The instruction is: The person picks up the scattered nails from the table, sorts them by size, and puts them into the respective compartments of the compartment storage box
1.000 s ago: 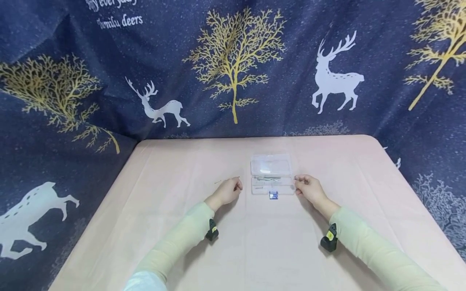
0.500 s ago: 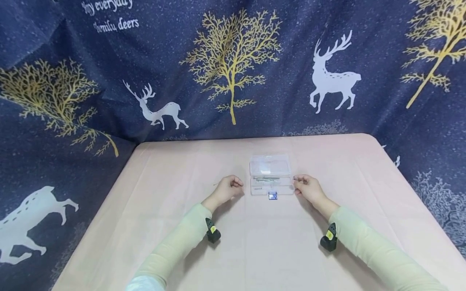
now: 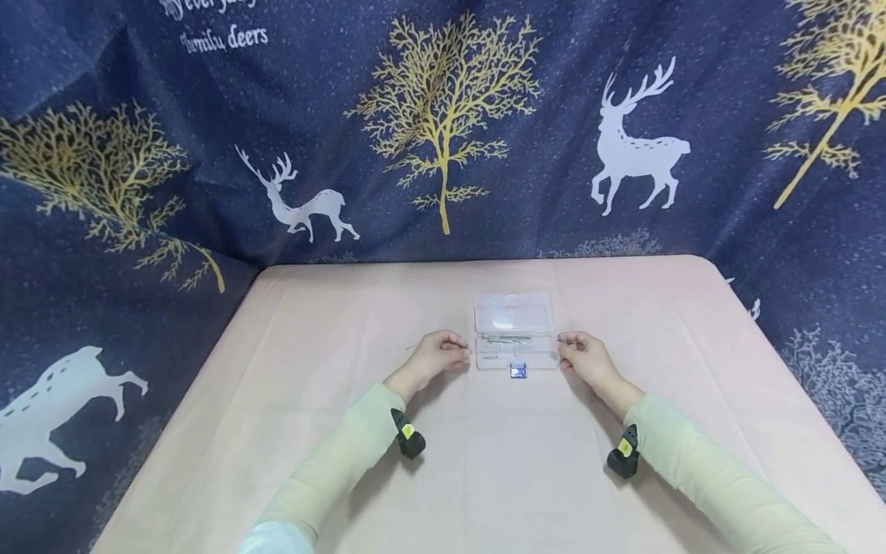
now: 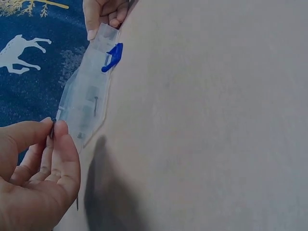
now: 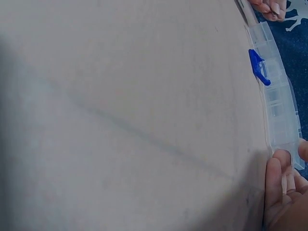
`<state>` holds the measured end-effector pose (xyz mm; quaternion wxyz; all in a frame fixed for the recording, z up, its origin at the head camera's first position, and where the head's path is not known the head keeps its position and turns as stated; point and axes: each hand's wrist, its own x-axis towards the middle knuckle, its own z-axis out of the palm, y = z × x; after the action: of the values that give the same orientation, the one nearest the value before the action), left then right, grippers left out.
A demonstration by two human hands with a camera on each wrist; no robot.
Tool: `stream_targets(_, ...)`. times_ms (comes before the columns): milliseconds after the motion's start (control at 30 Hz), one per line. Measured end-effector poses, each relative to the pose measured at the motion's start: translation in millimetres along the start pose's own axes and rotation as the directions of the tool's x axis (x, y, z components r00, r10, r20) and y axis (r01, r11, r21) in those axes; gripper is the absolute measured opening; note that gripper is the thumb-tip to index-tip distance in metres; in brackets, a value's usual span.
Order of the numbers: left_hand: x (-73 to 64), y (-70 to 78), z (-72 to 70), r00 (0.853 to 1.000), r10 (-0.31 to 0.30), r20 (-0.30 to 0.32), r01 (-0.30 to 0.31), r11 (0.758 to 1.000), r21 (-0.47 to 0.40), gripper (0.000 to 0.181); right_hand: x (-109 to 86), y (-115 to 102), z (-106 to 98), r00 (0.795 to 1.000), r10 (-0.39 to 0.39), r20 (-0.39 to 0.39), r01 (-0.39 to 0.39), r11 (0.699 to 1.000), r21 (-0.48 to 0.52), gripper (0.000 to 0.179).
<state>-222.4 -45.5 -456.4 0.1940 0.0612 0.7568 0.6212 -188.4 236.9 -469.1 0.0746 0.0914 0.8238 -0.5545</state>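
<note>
My left hand [image 3: 438, 357] pinches a small dark nail [image 4: 52, 130] between thumb and forefinger, just left of a clear plastic box [image 3: 537, 362]. The box lies with its lid [image 3: 514, 313] swung back and its blue latch [image 3: 518, 371] hanging down at the front. Several long nails [image 3: 507, 340] fill part of the back compartment; a shorter nail [image 4: 96, 106] lies in the front one. At the opposite end, my right hand [image 3: 587, 359] holds the box's right edge with thumb and fingers. The tip of the pinched nail is too small to make out.
A thin loose nail [image 4: 77, 203] lies on the table left of the box, partly behind the left hand. The pale pink table cover [image 3: 512, 469] reaches back to a dark blue curtain [image 3: 540, 185] with deer and trees.
My left hand has shifted right, closer to the box, with its fingers turning towards it. A short nail shows more clearly in the front compartment. My right hand stays at the box's edge.
</note>
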Motion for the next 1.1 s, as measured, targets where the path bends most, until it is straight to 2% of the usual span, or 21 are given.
stream_targets(33, 1.9, 1.4, 1.5, 1.0, -0.012, 0.001, 0.012, 1.0, -0.001, 0.018, -0.2, -0.1, -0.6, 1.0, -0.002, 0.001, 0.002, 1.0, 0.0, 0.041)
stream_targets(233, 16.1, 9.9, 9.6, 1.0, 0.006, 0.02, -0.006, 0.999, 0.032, 0.018, -0.6, -0.9, -2.7, 1.0, -0.009, -0.007, 0.009, 1.0, -0.002, 0.04)
stream_targets(433, 21.4, 22.8, 18.3, 0.998, 0.036, 0.042, -0.038, 0.997, 0.067, 0.018, 0.4, -1.1, -1.0, 1.0, -0.004, -0.014, 0.004, 1.0, 0.021, 0.04)
stream_targets(600, 25.9, 28.0, 24.7, 0.997, 0.059, 0.054, -0.063, 0.995, 0.073, 0.015, 0.8, 0.1, -0.9, 1.0, -0.014, -0.012, 0.015, 0.998, 0.057, 0.04)
stream_targets(833, 27.7, 28.4, 29.0, 0.998, 0.007, 0.062, -0.012, 0.998, 0.065, 0.013, 2.1, 2.7, 0.5, 1.0, -0.009, -0.012, 0.01, 0.998, 0.069, 0.038)
stream_targets(1100, 26.7, 26.5, 31.1, 0.998, -0.018, 0.066, 0.013, 0.997, 0.076, 0.013, 3.9, 2.9, 0.8, 1.0, -0.011, -0.016, 0.012, 0.999, 0.052, 0.039)
